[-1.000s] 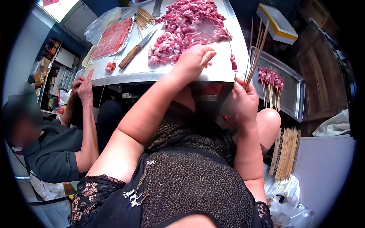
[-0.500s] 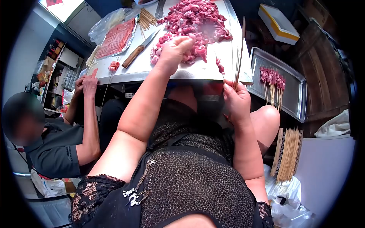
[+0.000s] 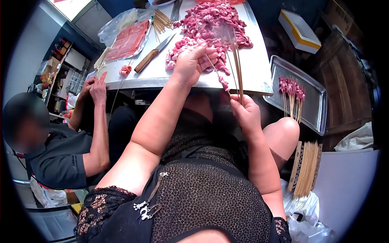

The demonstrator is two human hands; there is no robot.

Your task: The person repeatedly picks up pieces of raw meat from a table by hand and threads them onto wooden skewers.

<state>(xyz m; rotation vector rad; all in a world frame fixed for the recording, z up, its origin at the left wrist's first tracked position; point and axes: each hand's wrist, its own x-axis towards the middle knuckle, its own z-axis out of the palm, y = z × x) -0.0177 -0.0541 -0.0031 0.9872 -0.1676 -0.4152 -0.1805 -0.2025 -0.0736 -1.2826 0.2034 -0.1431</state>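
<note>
My right hand (image 3: 247, 114) is wrapped round several thin skewers (image 3: 238, 75) just off the table's front edge. One meat skewer (image 3: 224, 84) leans out of that bundle to the left, with a few small pink pieces of meat threaded on it. Its bare tip reaches the fingers of my left hand (image 3: 193, 62), which is turned palm up with curled fingers. Whether a bit of meat is pinched there is hidden. Behind that hand lies a large heap of cut raw meat (image 3: 210, 20) on the white table (image 3: 156, 77).
A knife (image 3: 152, 56), a pack of sliced meat (image 3: 129, 40) and loose sticks (image 3: 162, 21) lie on the left. At right a metal tray (image 3: 312, 109) holds finished skewers (image 3: 292, 90), above a bundle of bare sticks (image 3: 306, 170). A co-worker (image 3: 67, 150) sits at left, handling a meat slice.
My left hand has moved right from the meat heap to the skewer's tip, its palm turning up. My right hand has lowered slightly and tilted the skewers to the left.
</note>
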